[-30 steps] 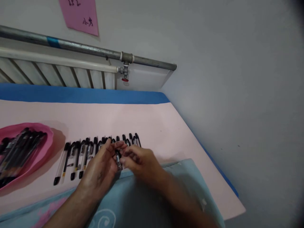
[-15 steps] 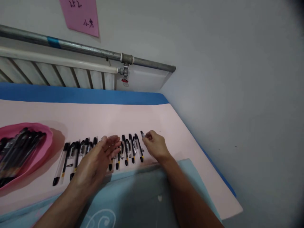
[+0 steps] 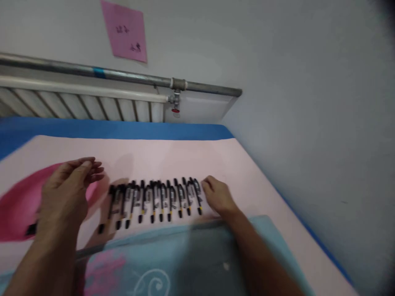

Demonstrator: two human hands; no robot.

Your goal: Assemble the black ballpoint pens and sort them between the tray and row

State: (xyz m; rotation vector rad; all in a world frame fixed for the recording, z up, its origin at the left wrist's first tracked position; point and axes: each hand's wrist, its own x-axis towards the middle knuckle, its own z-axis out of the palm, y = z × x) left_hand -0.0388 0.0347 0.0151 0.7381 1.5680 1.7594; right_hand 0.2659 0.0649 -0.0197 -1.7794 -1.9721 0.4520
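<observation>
A row of clear-barrelled gel pens with black ends lies side by side on the pale pink tabletop, with black pen caps among them. My right hand rests at the row's right end, just beside the last cap. Its fingers are curled closed, and what they may hold is hidden. Over the right side of a pink basin, my left hand is raised and open, fingers stretched out and nothing visible in them. A black pen end shows in the basin beside my wrist; the hand hides more.
A light blue patterned cloth or cover lies along the near side. Beyond the table's blue border are a white radiator and a metal pipe with a red-handled valve. The wall closes off the right.
My left hand has moved left from above the pens to the basin. The cap my right hand held now lies beside the last pen. The view has shifted left.
</observation>
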